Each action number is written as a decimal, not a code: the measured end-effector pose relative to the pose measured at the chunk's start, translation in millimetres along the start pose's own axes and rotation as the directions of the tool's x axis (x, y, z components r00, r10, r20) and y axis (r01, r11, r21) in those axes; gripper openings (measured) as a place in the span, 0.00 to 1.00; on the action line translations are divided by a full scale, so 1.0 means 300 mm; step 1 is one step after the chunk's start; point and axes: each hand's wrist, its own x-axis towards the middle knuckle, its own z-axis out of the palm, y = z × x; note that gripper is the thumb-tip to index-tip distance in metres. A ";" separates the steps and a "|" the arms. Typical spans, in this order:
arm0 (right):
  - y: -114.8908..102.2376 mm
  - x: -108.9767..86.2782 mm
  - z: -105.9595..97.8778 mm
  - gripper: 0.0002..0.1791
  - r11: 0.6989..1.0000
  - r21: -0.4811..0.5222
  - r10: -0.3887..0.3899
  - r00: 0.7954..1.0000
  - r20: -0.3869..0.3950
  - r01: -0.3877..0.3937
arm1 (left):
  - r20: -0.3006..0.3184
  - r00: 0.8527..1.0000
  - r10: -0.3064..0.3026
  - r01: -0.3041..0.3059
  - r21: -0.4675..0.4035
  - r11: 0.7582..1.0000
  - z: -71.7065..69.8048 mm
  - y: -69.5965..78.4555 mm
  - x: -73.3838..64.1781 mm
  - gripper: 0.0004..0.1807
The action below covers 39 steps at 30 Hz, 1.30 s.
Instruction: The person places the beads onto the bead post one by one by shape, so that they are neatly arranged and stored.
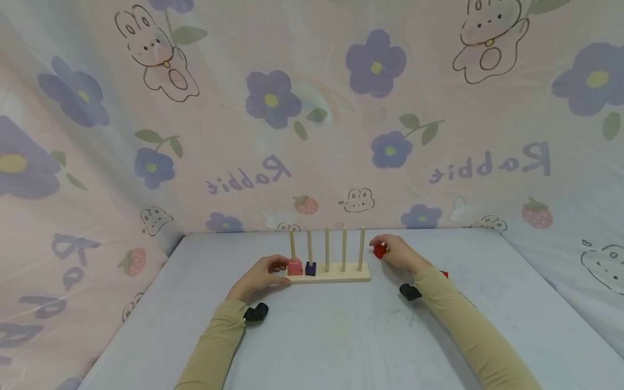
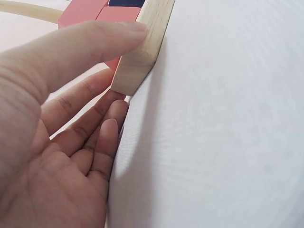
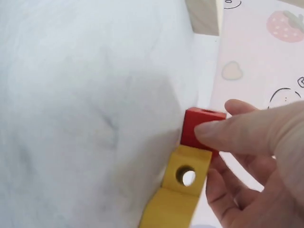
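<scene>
A wooden base [image 1: 336, 277] with several upright pegs stands mid-table. A pink block [image 1: 294, 267] sits on its leftmost peg and a dark blue block [image 1: 310, 268] on the one beside it. My left hand [image 1: 265, 273] holds the base's left end. In the left wrist view its thumb [image 2: 95, 45] lies over the base end [image 2: 140, 61] and the fingers curl below. To the right of the pegs my right hand [image 1: 392, 252] pinches a red block [image 1: 379, 250]. In the right wrist view the red block [image 3: 195, 126] touches a yellow block [image 3: 183, 187] with a hole.
The pale table [image 1: 341, 336] is walled in by pink cloth [image 1: 312, 135] printed with flowers and rabbits, at the back and on both sides. Another red piece [image 1: 444, 274] shows behind my right sleeve. The three right-hand pegs [image 1: 344, 249] are bare.
</scene>
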 end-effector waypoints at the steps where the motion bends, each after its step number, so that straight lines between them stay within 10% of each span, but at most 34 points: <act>1: 0.002 0.000 0.001 0.25 1.000 0.001 0.003 1.000 0.004 -0.003 | 0.002 1.000 0.008 -0.008 0.000 1.000 0.001 0.000 0.000 0.28; 10: -0.014 -0.007 -0.019 0.18 1.000 0.026 -0.012 0.999 -0.036 0.013 | 0.000 1.000 0.010 -0.010 0.001 1.000 0.001 0.001 0.002 0.28; 20: -0.174 -0.003 -0.143 0.18 0.977 0.212 0.027 0.959 -0.282 0.035 | 0.006 1.000 0.000 0.000 -0.008 1.000 -0.003 0.007 -0.003 0.27; 32: -0.513 0.016 -0.143 0.20 0.786 0.493 -0.121 0.874 -0.470 0.374 | -0.005 1.000 -0.017 0.017 0.016 1.000 -0.003 0.009 0.000 0.28; 39: -0.667 0.014 -0.054 0.18 0.796 0.472 -0.179 0.892 -0.416 0.379 | 0.001 1.000 -0.024 0.024 0.003 1.000 -0.004 0.007 -0.003 0.28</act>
